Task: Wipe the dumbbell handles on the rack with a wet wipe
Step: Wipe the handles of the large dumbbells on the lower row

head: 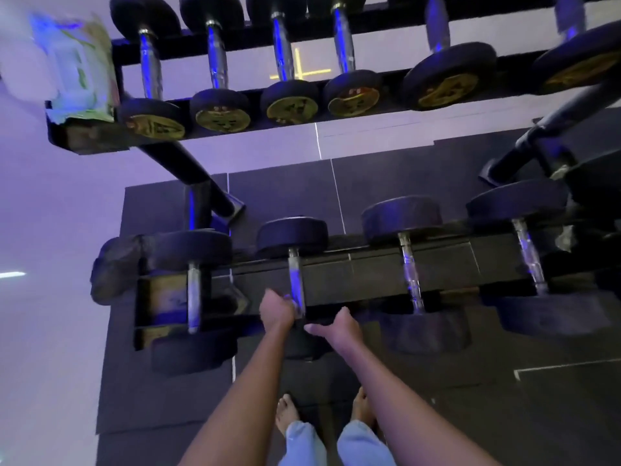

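Observation:
A black two-tier rack (336, 274) holds several dumbbells with chrome handles. My left hand (277, 309) grips the near end of the second lower dumbbell's handle (296, 280); a small pale patch, perhaps the wet wipe (288, 297), shows at its fingers. My right hand (337, 326) lies just right of it at the rack's front rail, next to that dumbbell's front head (302, 346). Its thumb points left and its fingers are hidden. A green and white wet wipe pack (79, 68) lies on the upper tier's left end.
Neighbouring lower dumbbells sit left (193, 297) and right (411, 274) of my hands. The upper tier (255, 129) with its dumbbells overhangs farther out. A slanted rack leg (191, 176) runs down at left. My bare feet (289, 415) stand on dark floor mats.

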